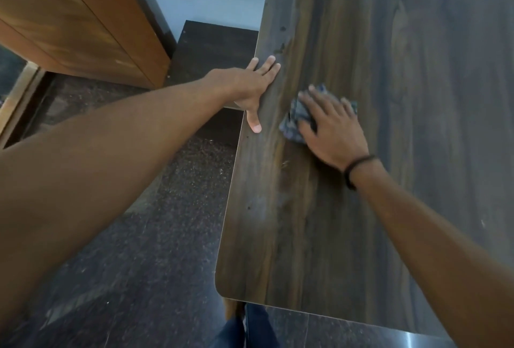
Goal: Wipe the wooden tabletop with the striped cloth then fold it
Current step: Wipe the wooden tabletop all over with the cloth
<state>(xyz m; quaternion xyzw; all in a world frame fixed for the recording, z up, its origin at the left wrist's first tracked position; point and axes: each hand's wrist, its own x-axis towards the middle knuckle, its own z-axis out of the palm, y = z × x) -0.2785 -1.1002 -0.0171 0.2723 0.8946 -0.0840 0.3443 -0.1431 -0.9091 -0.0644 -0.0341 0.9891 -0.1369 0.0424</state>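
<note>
Our right hand (pixel 332 129) lies flat, fingers spread and nearly straight, pressing down on the striped cloth (pixel 292 125), a crumpled grey-blue wad bunched under the fingertips and poking out beside the thumb. Our left hand (pixel 251 87), fingers straight and gripping nothing, rests just left of the cloth on the edge of the dark, streaky-grained wooden tabletop (pixel 403 102).
</note>
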